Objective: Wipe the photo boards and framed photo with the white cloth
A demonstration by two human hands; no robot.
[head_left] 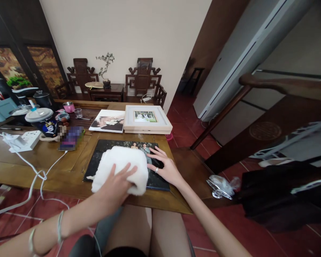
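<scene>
Seated at wooden table. Left hand lay flat on a folded white towel, fingers together and pressing it down onto a dark photo print. The print lay flat near the table's front edge, toward its right corner. Right hand rested beside the towel with fingers spread, palm down on the print's right part, holding it steady; a ring showed on one finger.

Judgement: the step in hand looked like wiping the print's surface, midway through. The next move would call for even pressure from the left hand, with the right keeping the print from sliding toward the edge.

Behind, near the back edge, lay a second print, and just beside it a framed photo. A power strip with white cable lay at the left.

Hidden or unclear: the towel covered much of the print's middle, so its state there could not be read. The print's near left corner was partly masked by the left arm. Items at the far left were crowded and partly blurred.
</scene>
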